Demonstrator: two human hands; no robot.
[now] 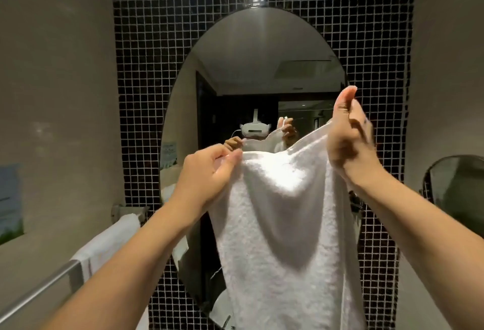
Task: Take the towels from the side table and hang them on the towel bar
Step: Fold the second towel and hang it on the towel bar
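A white towel [282, 225] hangs spread out in front of me, held up by its top edge. My left hand [209, 172] pinches the upper left corner and my right hand [348, 141] grips the upper right corner, a little higher. A metal towel bar [42, 287] runs along the left wall, low in the view. Another white towel [104, 243] is draped over that bar near its far bracket. The side table is out of view.
An oval mirror [256, 67] hangs on a strip of black mosaic tile [146, 41] straight ahead, partly covered by the towel. A small round mirror [458, 188] sticks out from the right wall. Plain grey walls stand on both sides.
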